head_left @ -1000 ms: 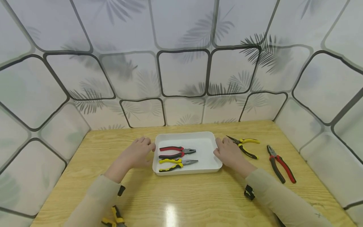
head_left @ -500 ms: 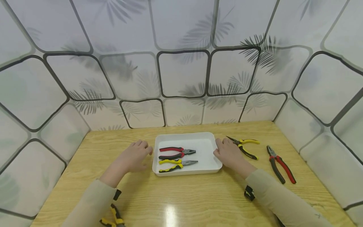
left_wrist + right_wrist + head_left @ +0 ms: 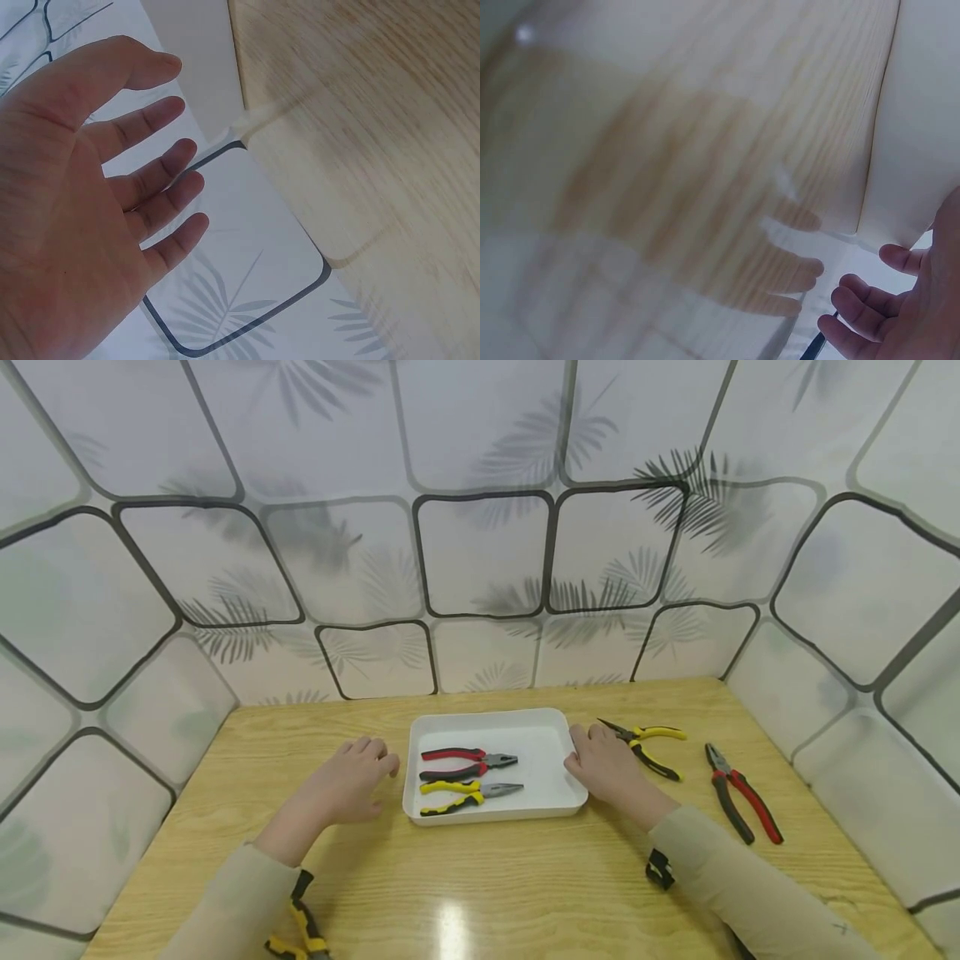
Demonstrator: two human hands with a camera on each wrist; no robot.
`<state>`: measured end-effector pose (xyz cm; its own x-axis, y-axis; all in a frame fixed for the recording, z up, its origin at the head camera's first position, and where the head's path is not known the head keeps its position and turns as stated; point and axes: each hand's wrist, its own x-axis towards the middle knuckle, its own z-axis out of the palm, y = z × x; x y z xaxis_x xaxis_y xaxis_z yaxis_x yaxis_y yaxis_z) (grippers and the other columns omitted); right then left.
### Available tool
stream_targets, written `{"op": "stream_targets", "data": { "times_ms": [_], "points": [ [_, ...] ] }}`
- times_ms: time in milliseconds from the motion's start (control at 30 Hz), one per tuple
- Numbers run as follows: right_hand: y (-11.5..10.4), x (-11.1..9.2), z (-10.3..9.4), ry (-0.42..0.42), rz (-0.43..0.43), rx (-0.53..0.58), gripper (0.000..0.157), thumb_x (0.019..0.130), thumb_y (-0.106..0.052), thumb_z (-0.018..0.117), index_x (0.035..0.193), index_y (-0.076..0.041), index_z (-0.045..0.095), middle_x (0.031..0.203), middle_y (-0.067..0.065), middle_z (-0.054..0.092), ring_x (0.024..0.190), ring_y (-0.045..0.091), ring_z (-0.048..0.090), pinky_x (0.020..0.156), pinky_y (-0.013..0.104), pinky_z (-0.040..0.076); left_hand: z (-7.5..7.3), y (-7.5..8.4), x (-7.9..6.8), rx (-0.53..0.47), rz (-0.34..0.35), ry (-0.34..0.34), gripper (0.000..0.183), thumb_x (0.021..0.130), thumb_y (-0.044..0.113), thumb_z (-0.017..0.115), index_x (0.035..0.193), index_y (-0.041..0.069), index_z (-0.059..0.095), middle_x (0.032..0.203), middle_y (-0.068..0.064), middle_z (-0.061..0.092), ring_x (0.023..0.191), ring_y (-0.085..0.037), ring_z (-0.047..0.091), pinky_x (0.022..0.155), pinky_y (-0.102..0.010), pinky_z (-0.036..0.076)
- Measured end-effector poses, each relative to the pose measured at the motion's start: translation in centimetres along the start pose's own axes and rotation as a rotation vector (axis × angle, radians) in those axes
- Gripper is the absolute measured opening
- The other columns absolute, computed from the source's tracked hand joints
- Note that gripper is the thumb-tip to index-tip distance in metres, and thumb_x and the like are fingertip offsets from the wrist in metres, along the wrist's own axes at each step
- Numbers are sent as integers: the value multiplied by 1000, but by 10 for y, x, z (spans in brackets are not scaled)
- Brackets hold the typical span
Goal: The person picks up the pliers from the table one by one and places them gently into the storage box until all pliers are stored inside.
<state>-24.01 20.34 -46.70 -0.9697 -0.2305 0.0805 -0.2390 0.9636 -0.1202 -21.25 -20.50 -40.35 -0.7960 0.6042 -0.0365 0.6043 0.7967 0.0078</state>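
Observation:
A white tray (image 3: 525, 727) stands on the wooden table. Inside, toward its left side, lie red-and-black combination pliers (image 3: 468, 762) and, nearer me, yellow-and-black needle-nose pliers (image 3: 471, 797). My left hand (image 3: 348, 781) hovers off the tray's left end, holding nothing. In the left wrist view its fingers (image 3: 154, 180) are spread and slightly bent, palm bare. My right hand (image 3: 607, 768) is at the tray's right end, thumb and fingertips right at the rim. The right wrist view shows its fingers (image 3: 862, 311) loosely bent beside the white tray wall (image 3: 922, 112).
Right of my right hand lie yellow-and-black needle-nose pliers (image 3: 647, 747), then red-and-black pliers (image 3: 742, 793). Another yellow-and-black pair of pliers (image 3: 303, 935) lies at the near left, partly under my left sleeve. Patterned panels (image 3: 480, 660) wall in the table's back and sides.
My left hand has drawn away from the tray's left rim, moving left and slightly toward me. The right hand, the tray and the pliers have stayed in place.

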Motion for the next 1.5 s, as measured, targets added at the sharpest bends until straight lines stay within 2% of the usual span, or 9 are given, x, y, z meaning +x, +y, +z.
{"op": "stream_targets", "data": {
  "times_ms": [267, 600, 1100, 1500],
  "points": [
    [1, 1, 1, -7, 10, -7, 25, 102, -24, 50, 116, -3, 56, 92, 14, 52, 83, 29, 46, 66, 41, 42, 3, -2, -5, 4, -4, -7, 37, 83, 17, 89, 111, 13, 65, 111, -6, 59, 106, -29, 55, 100, -55, 49],
    [0, 0, 1, -7, 9, 10, 15, 102, -22, 51, 103, -7, 52, 89, 13, 49, 79, 28, 43, 65, 39, 38, 8, -3, -13, 1, -4, -16, 39, 81, 18, 90, 111, 14, 65, 111, -6, 59, 108, -30, 57, 98, -54, 50],
    [2, 2, 5, 8, 4, -2, 16, 102, -22, 50, 103, -7, 53, 89, 13, 50, 80, 28, 44, 65, 39, 39, 16, -2, -25, -3, -38, -36, 39, 80, 20, 92, 109, 16, 66, 112, -5, 61, 107, -27, 57, 96, -51, 52],
    [2, 1, 5, 11, -3, 4, 14, 101, -22, 50, 101, -8, 52, 88, 12, 50, 78, 28, 44, 64, 38, 38, 23, -2, -36, -35, -45, -44, 39, 80, 18, 91, 109, 16, 65, 113, -5, 61, 107, -28, 57, 95, -52, 52]
  ]
}}
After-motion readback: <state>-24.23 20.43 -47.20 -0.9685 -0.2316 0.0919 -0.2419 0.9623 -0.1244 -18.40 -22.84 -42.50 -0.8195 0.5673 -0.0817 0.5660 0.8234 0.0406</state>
